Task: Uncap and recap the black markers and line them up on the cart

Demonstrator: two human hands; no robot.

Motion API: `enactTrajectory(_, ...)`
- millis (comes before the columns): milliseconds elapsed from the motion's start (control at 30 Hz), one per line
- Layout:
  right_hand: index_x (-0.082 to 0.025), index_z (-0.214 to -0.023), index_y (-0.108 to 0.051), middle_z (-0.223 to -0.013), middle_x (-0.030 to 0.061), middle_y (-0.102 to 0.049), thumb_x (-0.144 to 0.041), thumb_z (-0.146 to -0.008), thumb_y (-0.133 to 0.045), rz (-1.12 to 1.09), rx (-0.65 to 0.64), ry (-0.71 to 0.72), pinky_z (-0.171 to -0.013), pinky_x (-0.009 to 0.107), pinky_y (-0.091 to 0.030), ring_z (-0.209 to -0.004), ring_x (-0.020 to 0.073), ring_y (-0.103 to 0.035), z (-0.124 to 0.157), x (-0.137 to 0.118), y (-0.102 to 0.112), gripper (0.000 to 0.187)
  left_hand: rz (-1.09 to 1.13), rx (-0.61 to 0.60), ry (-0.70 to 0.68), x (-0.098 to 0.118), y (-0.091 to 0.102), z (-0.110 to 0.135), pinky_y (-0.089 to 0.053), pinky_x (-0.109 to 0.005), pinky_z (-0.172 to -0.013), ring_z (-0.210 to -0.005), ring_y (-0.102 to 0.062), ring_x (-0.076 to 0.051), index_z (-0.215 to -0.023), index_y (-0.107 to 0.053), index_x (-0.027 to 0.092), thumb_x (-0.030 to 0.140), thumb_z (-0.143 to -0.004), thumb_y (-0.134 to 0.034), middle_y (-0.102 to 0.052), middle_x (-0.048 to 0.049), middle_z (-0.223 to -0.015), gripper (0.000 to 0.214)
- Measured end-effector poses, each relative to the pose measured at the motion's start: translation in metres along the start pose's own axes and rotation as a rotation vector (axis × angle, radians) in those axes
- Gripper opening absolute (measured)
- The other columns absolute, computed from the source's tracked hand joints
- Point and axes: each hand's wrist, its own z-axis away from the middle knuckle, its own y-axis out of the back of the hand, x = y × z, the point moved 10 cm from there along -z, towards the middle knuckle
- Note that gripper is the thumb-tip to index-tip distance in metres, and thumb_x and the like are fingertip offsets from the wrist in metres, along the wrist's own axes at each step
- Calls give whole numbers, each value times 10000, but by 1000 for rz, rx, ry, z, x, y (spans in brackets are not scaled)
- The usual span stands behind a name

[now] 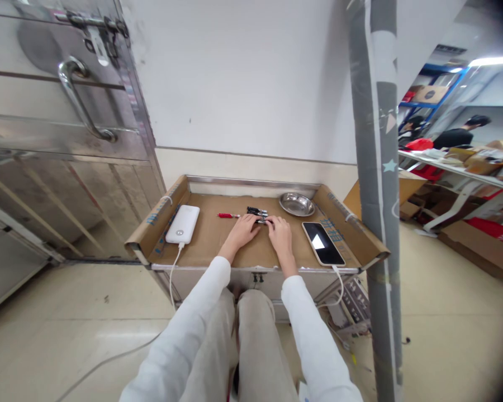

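Note:
My left hand [243, 229] and my right hand [279, 230] rest side by side on the cardboard-lined tray table [209, 240]. Both have their fingers curled down onto a small bunch of black pens [257, 211] lying just beyond the fingertips. The fingertips of both hands touch the near end of the bunch; how firmly they grip it is not visible. A single red pen [228, 215] lies apart, to the left of my left hand.
A white power bank [183, 224] with a cable lies at the left, a phone [322, 243] with a cable at the right, a steel bowl [297, 204] at the back right. A grey padded post [377, 223] stands right; metal door left; people at far shelving.

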Motion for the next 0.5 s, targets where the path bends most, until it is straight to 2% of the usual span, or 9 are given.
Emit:
enactTrajectory(133,-181,-962,-627,-902,77,-663,-244,-933,-400,53,43,-91,-768,291,-333,-846,196,-560,1,11,5,237,-85,-49,15,0,-3,1,-405,-406,-923,-1028,-521,-223,-1012,-614,216,319,-860,-547,-604,-60,-1034,196)
enactTrajectory(267,-187,-971,-635,-888,76,-677,-249,-936,-398,86,17,-117,-744,291,-333,-810,191,-571,1,14,1,247,-95,3,54,-2,3,1,-428,-366,-886,-949,-551,-198,-932,-635,194,319,-886,-506,-599,-66,-985,185)
enactTrajectory(400,-190,-1011,-641,-916,85,-685,-253,-941,-374,53,-28,-51,-770,305,-361,-823,199,-585,-1,4,-2,283,-74,90,70,-5,10,1,-443,-336,-864,-923,-567,-188,-947,-616,185,276,-890,-498,-598,-70,-990,160)
enactTrajectory(500,-211,-1153,-592,-996,81,-678,-224,-934,-354,-38,-71,47,-820,328,-396,-881,206,-594,-1,-10,-4,323,-97,104,52,-5,11,1,-443,-329,-857,-918,-565,-184,-963,-604,190,269,-899,-483,-595,-67,-993,158)
